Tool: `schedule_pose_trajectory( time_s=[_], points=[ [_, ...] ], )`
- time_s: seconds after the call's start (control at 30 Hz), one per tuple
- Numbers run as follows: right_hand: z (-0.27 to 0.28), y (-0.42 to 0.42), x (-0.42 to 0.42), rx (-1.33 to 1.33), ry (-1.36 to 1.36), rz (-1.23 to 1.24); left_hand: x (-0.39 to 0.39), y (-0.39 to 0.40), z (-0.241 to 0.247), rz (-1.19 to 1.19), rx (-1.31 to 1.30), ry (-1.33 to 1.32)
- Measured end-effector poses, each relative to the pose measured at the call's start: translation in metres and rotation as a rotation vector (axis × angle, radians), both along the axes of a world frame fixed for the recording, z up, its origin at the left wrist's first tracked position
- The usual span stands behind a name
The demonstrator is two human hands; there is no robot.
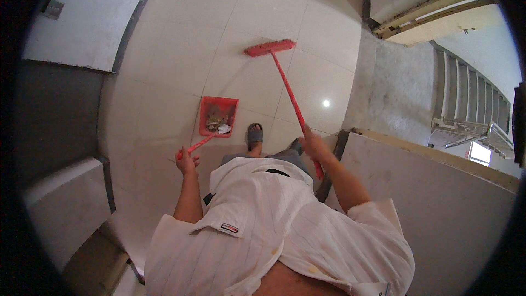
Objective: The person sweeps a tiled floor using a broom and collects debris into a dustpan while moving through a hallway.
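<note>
My left hand (187, 161) grips the handle end of a red plastic dustpan (202, 120). Inside the pan lies a heap of debris (214, 123) with a crumpled white scrap (224, 128) beside it. My right hand (313, 144) is closed around the red pole (289, 90) of a broom, close to the pole's near end. The red broom head (270, 48) is ahead of my feet, beyond the dustpan and to its right. Slight blur hides whether its bristles touch the floor.
Pale glossy tiles (172, 57) cover the floor. A sandal (255, 136) is on one foot. White walls with dark skirting bound both sides, and a dark opening (57, 111) is at the left. To the right, a doorway leads to stairs (468, 86) with a metal railing (468, 131).
</note>
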State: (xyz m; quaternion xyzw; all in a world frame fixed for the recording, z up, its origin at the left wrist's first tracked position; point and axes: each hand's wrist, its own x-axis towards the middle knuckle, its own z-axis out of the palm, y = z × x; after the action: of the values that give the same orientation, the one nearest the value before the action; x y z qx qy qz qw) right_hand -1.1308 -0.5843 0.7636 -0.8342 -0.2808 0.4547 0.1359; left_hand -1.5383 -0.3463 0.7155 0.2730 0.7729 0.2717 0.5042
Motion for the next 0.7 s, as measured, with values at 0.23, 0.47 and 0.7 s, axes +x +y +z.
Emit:
schedule_pose_trajectory(
  time_s=[0.23, 0.47, 0.7],
  points=[
    [0.071, -0.082, -0.060, -0.030, 0.138, 0.025, -0.003, -0.002, -0.005, 0.047, 0.050, -0.080],
    [0.007, 0.002, -0.035, 0.017, 0.168, 0.082, -0.010, 0.004, -0.020, 0.116, 0.050, -0.063],
    [-0.056, 0.175, 0.015, 0.148, 0.135, -0.061, 0.001, 0.012, -0.007, 0.111, 0.040, -0.025]
  ],
)
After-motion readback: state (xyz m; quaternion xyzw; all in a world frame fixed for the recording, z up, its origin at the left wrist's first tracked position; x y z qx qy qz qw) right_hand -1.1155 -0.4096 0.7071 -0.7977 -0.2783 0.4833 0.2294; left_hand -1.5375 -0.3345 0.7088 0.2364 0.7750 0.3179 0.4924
